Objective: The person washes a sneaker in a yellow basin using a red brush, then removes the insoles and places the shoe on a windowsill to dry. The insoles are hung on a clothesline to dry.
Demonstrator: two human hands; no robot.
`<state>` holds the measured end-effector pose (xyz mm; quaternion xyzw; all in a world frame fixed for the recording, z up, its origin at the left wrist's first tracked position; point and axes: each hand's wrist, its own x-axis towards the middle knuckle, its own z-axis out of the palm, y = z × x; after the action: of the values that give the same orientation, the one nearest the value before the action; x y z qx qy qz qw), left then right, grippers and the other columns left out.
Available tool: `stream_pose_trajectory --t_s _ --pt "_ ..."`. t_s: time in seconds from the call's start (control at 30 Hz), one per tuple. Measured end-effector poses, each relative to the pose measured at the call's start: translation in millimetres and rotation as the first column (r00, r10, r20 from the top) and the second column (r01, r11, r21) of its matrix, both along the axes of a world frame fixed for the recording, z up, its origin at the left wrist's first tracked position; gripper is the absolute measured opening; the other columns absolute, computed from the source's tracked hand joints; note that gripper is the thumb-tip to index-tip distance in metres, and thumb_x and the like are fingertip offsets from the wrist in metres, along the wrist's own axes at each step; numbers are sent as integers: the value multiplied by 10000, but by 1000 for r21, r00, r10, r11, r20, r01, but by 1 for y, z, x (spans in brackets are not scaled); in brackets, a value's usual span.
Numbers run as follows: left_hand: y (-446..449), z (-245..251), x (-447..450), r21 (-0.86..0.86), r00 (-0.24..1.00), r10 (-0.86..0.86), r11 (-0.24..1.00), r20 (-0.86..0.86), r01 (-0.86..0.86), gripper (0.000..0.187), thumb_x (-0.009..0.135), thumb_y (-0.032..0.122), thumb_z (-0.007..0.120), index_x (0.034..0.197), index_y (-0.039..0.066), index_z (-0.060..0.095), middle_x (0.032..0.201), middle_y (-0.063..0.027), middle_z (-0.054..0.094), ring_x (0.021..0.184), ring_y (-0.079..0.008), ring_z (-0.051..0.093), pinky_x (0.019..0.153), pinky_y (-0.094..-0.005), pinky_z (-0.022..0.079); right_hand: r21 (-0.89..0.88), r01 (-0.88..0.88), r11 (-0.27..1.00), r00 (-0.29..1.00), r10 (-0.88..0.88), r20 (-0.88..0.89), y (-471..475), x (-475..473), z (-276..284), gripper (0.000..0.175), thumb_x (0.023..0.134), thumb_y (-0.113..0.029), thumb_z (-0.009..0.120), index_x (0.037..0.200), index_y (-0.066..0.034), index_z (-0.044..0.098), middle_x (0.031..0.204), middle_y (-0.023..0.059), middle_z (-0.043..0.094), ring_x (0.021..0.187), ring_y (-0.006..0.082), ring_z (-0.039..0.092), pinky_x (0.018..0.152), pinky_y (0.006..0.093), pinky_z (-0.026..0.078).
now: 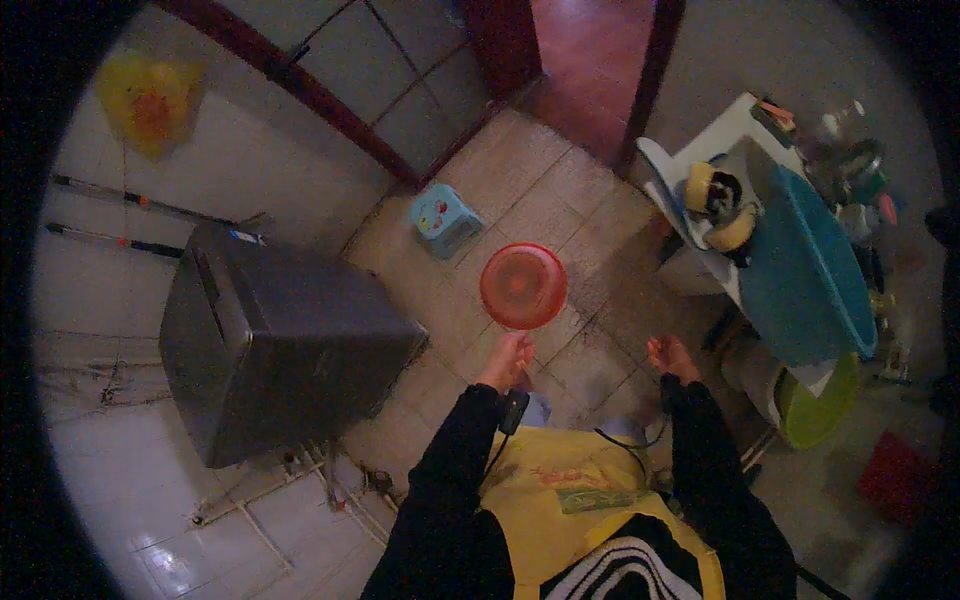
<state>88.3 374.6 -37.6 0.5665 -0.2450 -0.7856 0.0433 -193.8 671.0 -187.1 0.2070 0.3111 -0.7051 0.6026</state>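
Note:
My left hand is closed at the near edge of a round, red plastic vessel, with a short pale part between the fingers and its rim. The vessel shows above the tiled floor, its rim facing me. My right hand is off to the right, fingers loosely curled and apart, with nothing visible in it. A dark device with a cord is at my left wrist. Both arms wear black sleeves, and a yellow apron covers my front.
A light blue stool stands on the floor beyond the red vessel. At left is a large dark grey appliance. On the right are a teal basin, a yellow-green basin and tan rolls. A doorway opens at the top.

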Motion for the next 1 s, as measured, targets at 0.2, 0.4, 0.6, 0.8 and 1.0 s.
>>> stream_pose_trajectory --t_s 0.2,0.4,0.6,0.8,1.0 --pt "-83 -6 20 87 988 139 987 -67 -133 176 890 230 593 971 78 557 871 -48 577 756 -167 589 672 -269 512 361 -73 930 987 120 -111 -175 51 72 348 960 -358 500 1080 -31 512 926 114 550 807 217 588 659 318 533" --pt "-126 -55 14 170 956 259 957 -138 -235 190 887 245 597 936 65 557 883 -71 587 788 -218 601 721 -320 522 370 -250 895 959 282 -36 -285 45 66 319 977 -322 445 1121 -43 503 930 105 572 800 218 585 653 302 530" --pt "-162 -123 10 177 954 263 942 142 -285 227 892 282 594 971 77 535 890 -68 548 786 -207 565 695 -315 504 389 -347 853 923 384 -18 -370 53 1 306 938 -378 495 1071 -105 532 924 62 549 788 213 560 650 328 508" --pt "-182 -216 32 35 983 10 999 182 -16 315 911 329 539 1139 127 460 1013 -58 474 853 -209 496 714 -353 470 560 -380 736 886 464 -10 -365 55 -92 469 832 -567 568 1063 -161 529 1052 33 482 892 218 473 711 362 458" --pt "-229 -344 39 155 949 8 986 315 -60 532 887 335 598 1323 155 353 1178 -50 409 962 -232 455 876 -444 440 745 -352 567 856 516 11 -365 57 -238 707 844 -622 502 1377 -169 394 1406 39 361 1207 270 404 907 417 402"
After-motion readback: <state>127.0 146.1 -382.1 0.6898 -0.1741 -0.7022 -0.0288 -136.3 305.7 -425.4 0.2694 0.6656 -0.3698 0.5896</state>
